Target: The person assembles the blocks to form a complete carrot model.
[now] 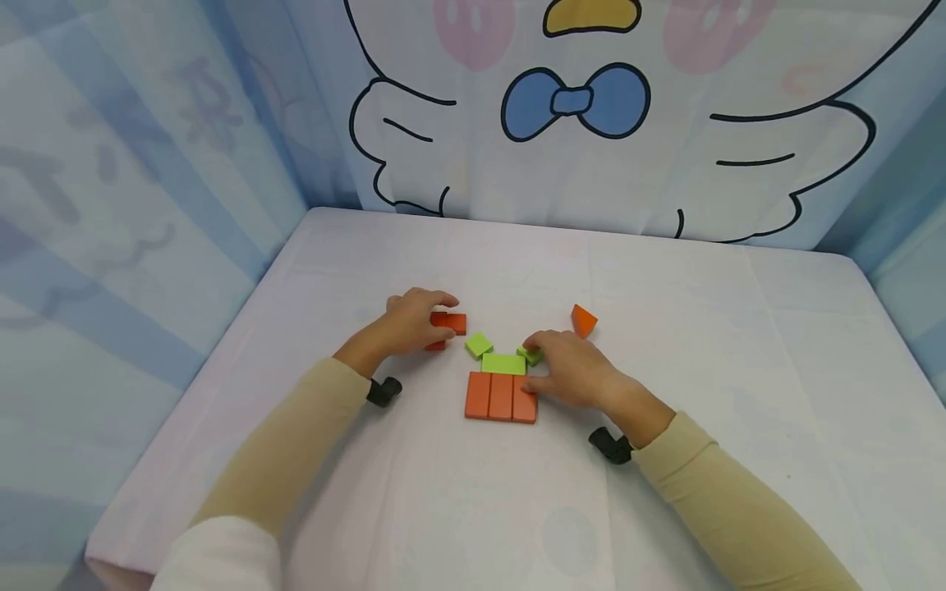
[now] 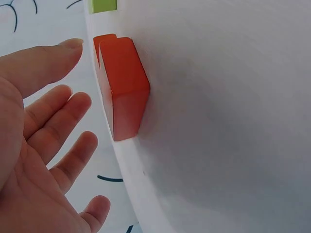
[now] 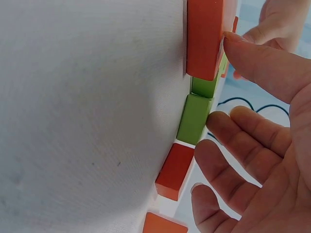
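Gaping wide, left grip point(image 1: 410, 322) beside red blocks point(image 1: 456, 324), right grip point(image 1: 572, 369) beside green block point(image 3: 194, 119)

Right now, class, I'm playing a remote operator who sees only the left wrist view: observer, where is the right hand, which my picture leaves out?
Observer: In the head view, the right hand is at the right end of a row of orange-red rectangular blocks.
Operator: My view misses that row; how many blocks does it have?
Observer: Three, set side by side.
Operator: Does anything lie farther from the person than the right hand?
Observer: Yes, an orange triangular block lies just past it.
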Demonstrator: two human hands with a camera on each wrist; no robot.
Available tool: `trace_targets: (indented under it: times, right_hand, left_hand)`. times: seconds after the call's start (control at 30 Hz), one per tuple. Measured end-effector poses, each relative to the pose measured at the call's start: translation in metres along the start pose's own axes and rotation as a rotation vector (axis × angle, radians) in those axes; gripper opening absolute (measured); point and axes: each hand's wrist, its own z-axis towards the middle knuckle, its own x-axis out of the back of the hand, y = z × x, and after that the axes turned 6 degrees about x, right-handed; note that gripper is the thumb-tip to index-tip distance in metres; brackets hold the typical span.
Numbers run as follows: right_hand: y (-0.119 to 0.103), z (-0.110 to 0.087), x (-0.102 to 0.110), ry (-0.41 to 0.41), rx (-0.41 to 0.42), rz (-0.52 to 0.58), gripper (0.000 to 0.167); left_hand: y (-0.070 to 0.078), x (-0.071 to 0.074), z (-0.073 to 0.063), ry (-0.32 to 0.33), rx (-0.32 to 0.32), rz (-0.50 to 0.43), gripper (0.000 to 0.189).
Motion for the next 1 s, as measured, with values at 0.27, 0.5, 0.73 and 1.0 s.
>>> trace_targets:
  times: [0.27, 0.5, 0.73, 1.0]
  right_hand:
    - [0.0, -0.001, 0.0, -0.001, -0.008, 0.009, 0.055]
    - [0.0, 0.0, -0.001, 0.007, -0.003, 0.008, 0.055]
    - [-0.001, -0.001, 0.0, 0.001, -0.004, 0.006, 0.055]
    - [-0.002, -0.001, 0.0, -0.004, -0.018, 0.009, 0.056]
  left_hand:
    - [0.009, -0.004, 0.013, -0.015, 0.006, 0.016, 0.045]
    - [0.01, -0.006, 0.013, -0.009, 0.001, 0.015, 0.04]
    - [0.011, -0.008, 0.014, -0.003, 0.012, 0.007, 0.036]
    - [0.011, -0.008, 0.014, 0.001, 0.019, 0.016, 0.037]
